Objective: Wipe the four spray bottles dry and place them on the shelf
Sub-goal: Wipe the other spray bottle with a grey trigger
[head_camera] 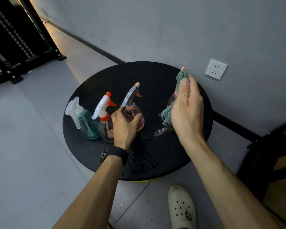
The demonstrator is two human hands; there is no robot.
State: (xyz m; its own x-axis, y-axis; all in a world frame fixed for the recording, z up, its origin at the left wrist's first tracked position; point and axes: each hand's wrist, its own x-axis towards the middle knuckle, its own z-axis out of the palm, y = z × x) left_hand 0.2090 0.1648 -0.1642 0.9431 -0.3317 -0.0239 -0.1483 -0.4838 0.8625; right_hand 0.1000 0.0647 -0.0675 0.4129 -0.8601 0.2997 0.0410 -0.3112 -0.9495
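Right hand (186, 111) is rubbing the green cloth (180, 80) round the far-right bottle (171, 99), left hand (125, 124) is gripping the grey-triggered bottle (134, 113), all four sitting on the wet round table (155, 76), none shelved.

A round black table (155, 75) stands on a pale grey tiled floor (31, 154), with water droplets (139, 162) scattered over its near part and a thin yellow edge showing under its near rim. Behind it rises a grey wall (172, 27) with a dark skirting strip along the bottom, and a white wall socket (216, 69) sits on the wall to the right of the table. A black metal frame (23, 38) stands at the far left. A cream perforated clog (182, 207) rests on the floor near the bottom edge, and dark furniture with a wooden surface (279, 187) fills the right corner
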